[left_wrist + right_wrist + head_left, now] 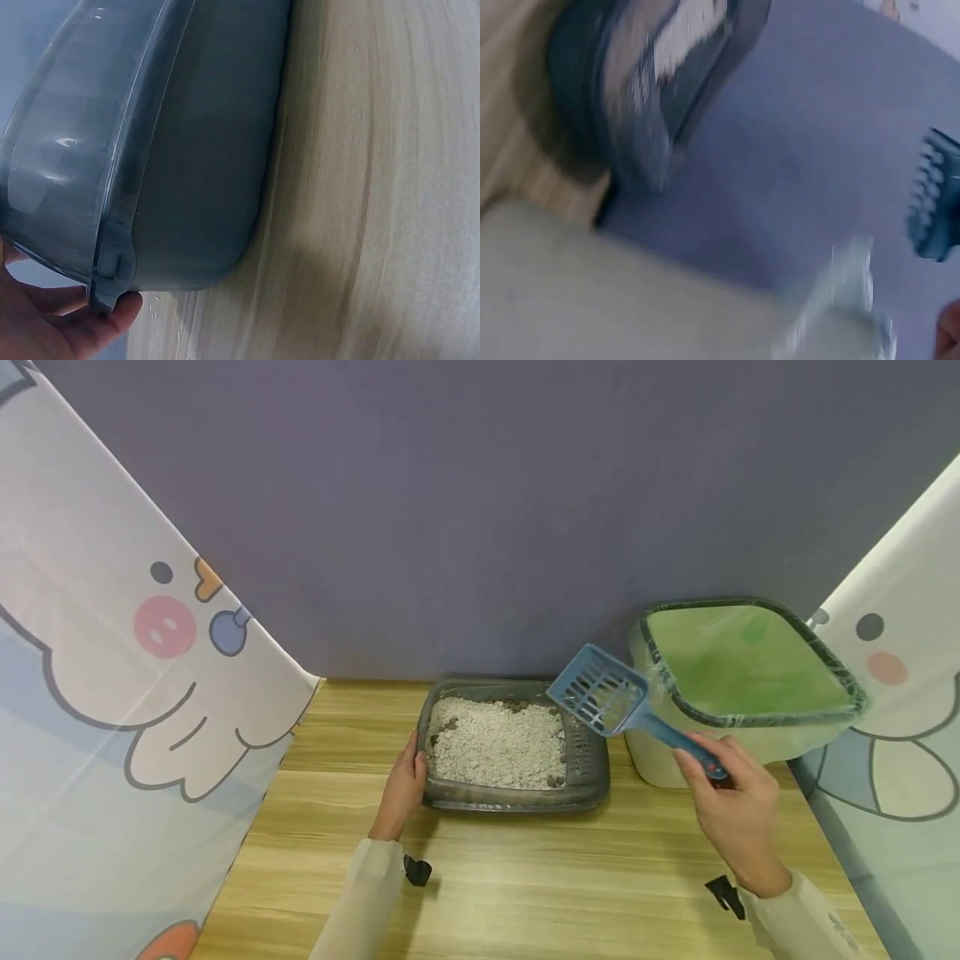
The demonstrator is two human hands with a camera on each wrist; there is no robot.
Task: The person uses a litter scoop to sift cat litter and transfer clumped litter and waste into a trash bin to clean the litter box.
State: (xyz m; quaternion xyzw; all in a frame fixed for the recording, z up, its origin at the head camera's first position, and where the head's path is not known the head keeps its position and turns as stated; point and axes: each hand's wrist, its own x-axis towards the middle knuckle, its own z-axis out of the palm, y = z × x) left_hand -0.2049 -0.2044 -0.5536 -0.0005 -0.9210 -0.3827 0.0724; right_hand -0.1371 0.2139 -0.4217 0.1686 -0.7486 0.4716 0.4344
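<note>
A grey litter box with pale litter and several dark clumps stands against the back wall. My left hand grips its left rim; in the left wrist view, fingers curl under the rim's corner. My right hand holds a blue slotted litter scoop by its handle. The scoop's head is raised over the box's right end, and its slots show through with no clump on them. In the blurred right wrist view, only part of the scoop shows at the right edge.
A white bin with a dark rim and a clear bag liner stands right of the litter box, with a green inside. Behind is a grey wall; printed cartoon sheets flank the wooden table.
</note>
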